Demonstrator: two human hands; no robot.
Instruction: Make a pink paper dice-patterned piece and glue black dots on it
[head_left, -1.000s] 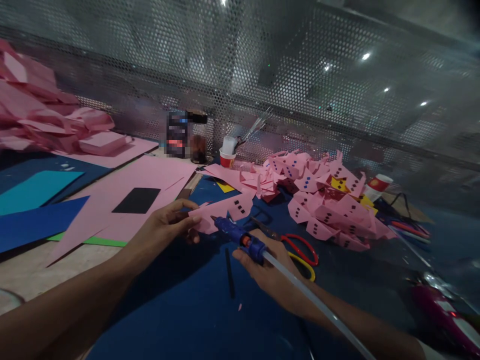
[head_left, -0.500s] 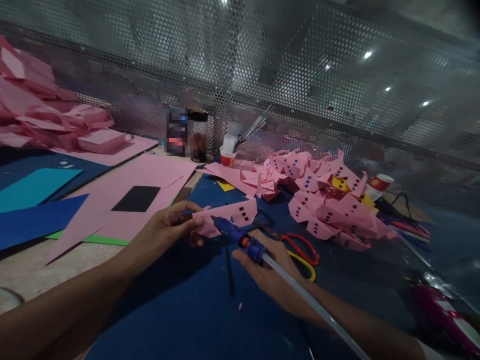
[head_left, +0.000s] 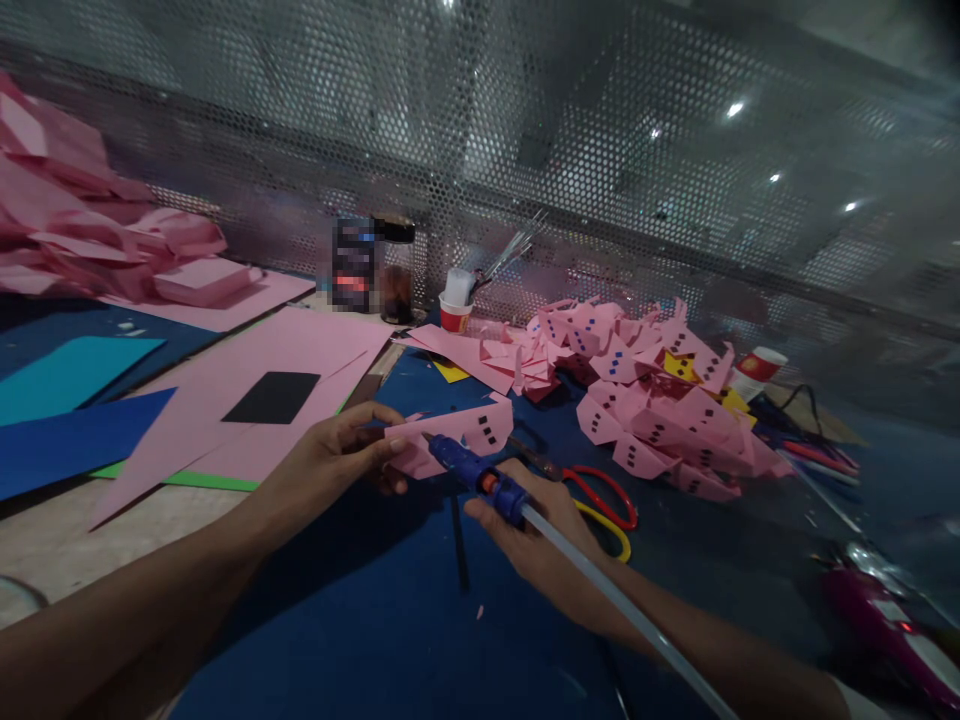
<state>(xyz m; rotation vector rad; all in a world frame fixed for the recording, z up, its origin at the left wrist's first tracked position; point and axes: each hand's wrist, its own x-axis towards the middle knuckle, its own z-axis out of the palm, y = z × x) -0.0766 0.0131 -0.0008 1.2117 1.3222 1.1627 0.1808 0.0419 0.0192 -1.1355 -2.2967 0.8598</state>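
Note:
My left hand (head_left: pixel 356 448) pinches the left end of a folded pink paper piece (head_left: pixel 450 432) marked with small black squares. In my right hand (head_left: pixel 544 535) is a blue glue gun (head_left: pixel 469 468) with a long clear glue stick (head_left: pixel 615 595) sticking out of its back. The gun's nozzle points at the paper's near face, close to my left fingertips; whether it touches, I cannot tell. Just beyond my right hand lie scissors (head_left: pixel 600 497) with red and yellow handles, their blades partly hidden. A thin black strip (head_left: pixel 459 545) rests on the blue surface (head_left: pixel 360 640) below.
Several folded pink pieces (head_left: pixel 660 420) are heaped at the right. Pink sheets (head_left: pixel 300 345), a black rectangle (head_left: pixel 271 397) and blue sheets (head_left: pixel 75 440) lie left. A paper cup (head_left: pixel 455 310) holding wires stands by the perforated metal panel (head_left: pixel 480 150). A magenta device (head_left: pixel 877 620) is far right.
Almost nothing differs. The glue gun's nozzle and the pink paper have shifted very slightly; both hands keep their hold.

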